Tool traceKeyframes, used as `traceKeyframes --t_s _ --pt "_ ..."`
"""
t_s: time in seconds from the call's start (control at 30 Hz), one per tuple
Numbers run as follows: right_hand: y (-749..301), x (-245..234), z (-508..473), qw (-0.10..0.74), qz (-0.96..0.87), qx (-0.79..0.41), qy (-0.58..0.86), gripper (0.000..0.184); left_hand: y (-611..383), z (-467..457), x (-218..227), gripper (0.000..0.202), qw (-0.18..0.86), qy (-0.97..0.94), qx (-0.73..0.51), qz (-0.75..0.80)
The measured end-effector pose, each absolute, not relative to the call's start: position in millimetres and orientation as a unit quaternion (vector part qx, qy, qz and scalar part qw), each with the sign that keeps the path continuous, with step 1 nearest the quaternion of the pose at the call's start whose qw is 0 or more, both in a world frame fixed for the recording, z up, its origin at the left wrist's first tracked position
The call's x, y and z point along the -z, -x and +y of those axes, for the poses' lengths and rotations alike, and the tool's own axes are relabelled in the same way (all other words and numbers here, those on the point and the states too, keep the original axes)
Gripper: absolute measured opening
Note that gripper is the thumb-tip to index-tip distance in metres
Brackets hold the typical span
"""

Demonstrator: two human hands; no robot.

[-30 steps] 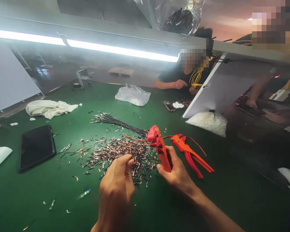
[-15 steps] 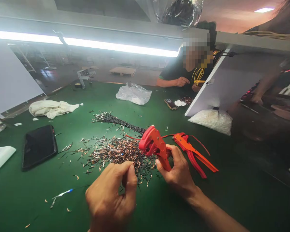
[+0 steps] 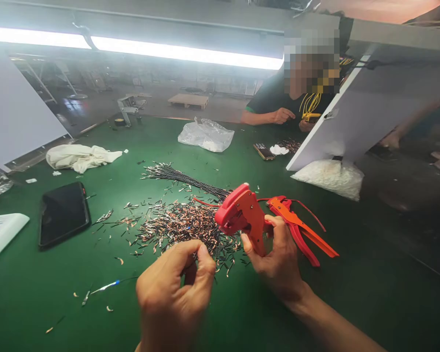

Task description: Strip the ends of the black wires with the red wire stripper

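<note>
My right hand (image 3: 280, 256) is wrapped round a red-and-orange wire stripper (image 3: 244, 215), its head tilted up and to the left. My left hand (image 3: 178, 283) is closed in a pinch of thumb and forefinger, just below and left of the tool; whatever is between the fingertips is too small to make out. Behind both hands lies a pile of short black and copper wire offcuts (image 3: 183, 225). Beyond the pile, a bundle of black wires (image 3: 190, 181) with bare ends reaches to behind the tool's head. A second wire stripper (image 3: 302, 230) rests on the green table, right of my right hand.
At the left are a black phone (image 3: 64, 215), a white sheet (image 3: 3, 237) and a pale cloth (image 3: 82, 157). A clear plastic bag (image 3: 205, 135) lies farther back. On the right, a white panel (image 3: 359, 112) stands by a filled bag (image 3: 330, 180). Another person (image 3: 271, 110) works across the table.
The whole view has shifted slightly, so the table things sit higher in it. The wire stripper's head has turned a little, and my left hand keeps its pinch near it.
</note>
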State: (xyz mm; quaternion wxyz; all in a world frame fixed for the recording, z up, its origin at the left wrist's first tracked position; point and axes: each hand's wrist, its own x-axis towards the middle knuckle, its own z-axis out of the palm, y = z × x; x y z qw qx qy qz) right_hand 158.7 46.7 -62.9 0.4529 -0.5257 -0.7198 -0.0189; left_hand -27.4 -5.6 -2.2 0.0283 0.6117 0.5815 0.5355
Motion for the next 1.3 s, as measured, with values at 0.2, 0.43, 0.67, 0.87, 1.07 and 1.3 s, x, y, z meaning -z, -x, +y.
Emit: traceKeyframes --t_s 0.2,0.43,0.67,0.87,1.07,1.3 --pt "-158.6 63.6 46.3 0.441 -0.733 0.042 0.516 0.036 26.5 -6.8 -1.2 0.018 0.060 -0.597 -0.531 0.599" --pt "-161.9 65.8 48.9 0.435 -0.739 0.046 0.513 0.037 27.1 -6.8 -2.1 0.018 0.087 -0.592 -0.548 0.584" --pt "-160.8 64.0 47.7 0.432 -0.746 0.047 0.506 0.038 24.6 -6.4 -3.5 0.016 0.108 -0.558 -0.572 0.592" --pt "-158.2 62.9 46.4 0.431 -0.749 0.044 0.501 0.036 23.2 -8.1 -2.9 0.014 0.117 -0.547 -0.572 0.600" --pt "-157.6 62.4 47.7 0.428 -0.750 0.053 0.501 0.035 24.9 -6.5 -3.9 0.013 0.106 -0.551 -0.561 0.609" --pt "-158.1 60.6 45.9 0.419 -0.754 0.059 0.502 0.037 23.0 -7.1 -4.8 0.013 0.127 -0.531 -0.538 0.642"
